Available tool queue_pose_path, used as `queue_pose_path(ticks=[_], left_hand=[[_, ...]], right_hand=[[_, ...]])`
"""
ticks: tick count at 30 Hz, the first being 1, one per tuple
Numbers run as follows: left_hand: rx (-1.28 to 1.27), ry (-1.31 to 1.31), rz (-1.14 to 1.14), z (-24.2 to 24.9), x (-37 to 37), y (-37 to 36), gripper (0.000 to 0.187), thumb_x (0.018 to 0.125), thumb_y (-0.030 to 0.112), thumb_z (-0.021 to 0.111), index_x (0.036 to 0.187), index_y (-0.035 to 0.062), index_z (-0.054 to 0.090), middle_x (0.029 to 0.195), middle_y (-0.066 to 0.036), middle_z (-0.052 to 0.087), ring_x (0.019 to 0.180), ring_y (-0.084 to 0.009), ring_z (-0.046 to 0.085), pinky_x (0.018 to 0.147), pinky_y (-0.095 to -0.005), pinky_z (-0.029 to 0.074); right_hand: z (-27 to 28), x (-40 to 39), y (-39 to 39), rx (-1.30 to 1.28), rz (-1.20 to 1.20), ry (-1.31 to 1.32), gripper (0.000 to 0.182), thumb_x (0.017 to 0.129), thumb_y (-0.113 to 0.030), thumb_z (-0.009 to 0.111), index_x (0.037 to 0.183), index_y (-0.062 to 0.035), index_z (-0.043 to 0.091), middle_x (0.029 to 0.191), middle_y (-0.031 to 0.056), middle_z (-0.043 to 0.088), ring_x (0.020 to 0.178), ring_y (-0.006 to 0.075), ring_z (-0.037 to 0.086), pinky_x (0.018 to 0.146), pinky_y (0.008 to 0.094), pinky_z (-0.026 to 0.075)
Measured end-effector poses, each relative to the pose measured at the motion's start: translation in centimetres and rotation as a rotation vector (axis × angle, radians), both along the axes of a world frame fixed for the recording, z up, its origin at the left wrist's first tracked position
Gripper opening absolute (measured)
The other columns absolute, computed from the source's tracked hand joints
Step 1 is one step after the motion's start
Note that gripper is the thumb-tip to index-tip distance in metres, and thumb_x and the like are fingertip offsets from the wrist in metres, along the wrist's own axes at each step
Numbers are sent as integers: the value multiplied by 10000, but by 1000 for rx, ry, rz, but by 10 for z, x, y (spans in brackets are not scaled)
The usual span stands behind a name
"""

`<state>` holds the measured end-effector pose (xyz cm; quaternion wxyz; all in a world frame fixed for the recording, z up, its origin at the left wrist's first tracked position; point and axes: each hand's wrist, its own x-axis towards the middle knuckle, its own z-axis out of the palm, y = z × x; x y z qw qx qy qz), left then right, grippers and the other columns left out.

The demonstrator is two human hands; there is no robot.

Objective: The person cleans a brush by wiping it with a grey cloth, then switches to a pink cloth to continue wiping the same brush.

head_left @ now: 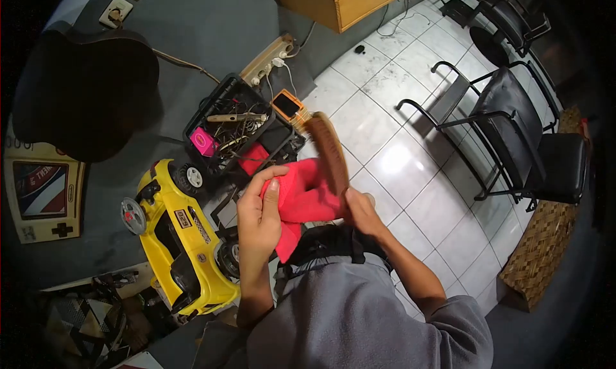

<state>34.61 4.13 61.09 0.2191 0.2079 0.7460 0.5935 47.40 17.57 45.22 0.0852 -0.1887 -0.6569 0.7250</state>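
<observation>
A bright pink-red cloth [301,199] hangs in my left hand [260,209], whose thumb and fingers pinch its left side. My right hand [362,212] is wrapped round the lower end of a brown wooden brush [335,154]. The brush stands roughly upright at the right side of the cloth, its dark bristles facing left. Its upper part is slightly blurred. Part of the cloth lies behind the brush, and whether the bristles touch it is hard to tell.
Left of my hands is a yellow toy car [189,241]. Above it sits a black crate [221,90] with cables and a pink box. An orange device [289,104] lies beside the crate. Black chairs [507,112] stand on the tiled floor at right; a wooden shelf [346,7] is at the top.
</observation>
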Motion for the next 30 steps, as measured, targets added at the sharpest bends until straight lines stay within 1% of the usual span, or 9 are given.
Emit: queue_pose_path(ticks=[6, 8, 11, 15, 18, 20, 23, 27, 30], left_hand=[[298, 14, 131, 20, 8, 6, 322, 934, 61, 469, 1231, -61, 499, 1191, -104, 563, 1044, -111, 520, 917, -230, 383], [342, 52, 97, 21, 9, 1, 349, 923, 55, 487, 1248, -71, 480, 1229, -124, 543, 1071, -116, 515, 936, -240, 378], [453, 63, 179, 19, 9, 3, 355, 919, 40, 473, 1256, -71, 472, 1220, -132, 549, 1060, -115, 527, 933, -241, 385], [428, -8, 151, 18, 10, 4, 383, 903, 28, 502, 1271, -68, 457, 1198, -128, 564, 1052, -112, 531, 931, -238, 384], [404, -60, 100, 15, 14, 12, 405, 881, 16, 544, 1271, -59, 463, 1184, -128, 574, 1047, -98, 523, 925, -232, 383], [307, -15, 172, 12, 16, 20, 409, 865, 11, 576, 1260, -45, 485, 1187, -117, 575, 1041, -85, 514, 918, -221, 382], [253, 159, 108, 9, 16, 25, 391, 875, 20, 565, 1255, -36, 496, 1209, -108, 564, 1043, -80, 507, 918, -216, 379], [450, -58, 104, 11, 23, 28, 386, 884, 39, 558, 1260, -26, 496, 1231, -114, 553, 1074, -95, 504, 937, -223, 366], [538, 59, 138, 21, 19, 17, 412, 883, 51, 561, 1280, -20, 475, 1258, -110, 534, 1103, -144, 512, 952, -241, 370]], right_hand=[[-61, -13, -8, 332, 120, 114, 341, 972, -302, 329, 969, 8, 472, 650, 197, 547, 628, 408, 543, 579, 425, 427], [-114, -2, -3, 698, 305, -430, 424, 973, -335, 303, 936, 25, 523, 707, 233, 597, 714, 423, 583, 637, 472, 456], [-187, 28, 4, 695, 482, -603, 515, 969, -383, 290, 873, 29, 584, 747, 267, 608, 765, 433, 595, 693, 500, 466], [-175, 31, 9, 531, 160, -559, 549, 968, -399, 284, 843, 23, 612, 726, 268, 600, 726, 410, 601, 669, 482, 463], [-55, 3, -3, 14, -217, -335, 461, 976, -351, 298, 952, 25, 563, 602, 163, 518, 581, 254, 574, 549, 368, 447], [7, -3, -10, -25, -232, -47, 380, 980, -311, 310, 1033, 17, 495, 588, 105, 438, 542, 168, 507, 498, 309, 396], [41, -12, -23, 289, -174, 254, 324, 977, -271, 312, 1059, 6, 458, 601, 129, 482, 540, 231, 538, 497, 353, 392], [-10, -28, -31, 280, -138, 244, 265, 966, -216, 333, 1080, -1, 439, 632, 163, 536, 572, 317, 571, 508, 417, 401], [-95, -15, -4, 797, 208, -457, 294, 928, -300, 495, 1071, -45, 465, 687, 234, 608, 649, 362, 637, 562, 437, 504]])
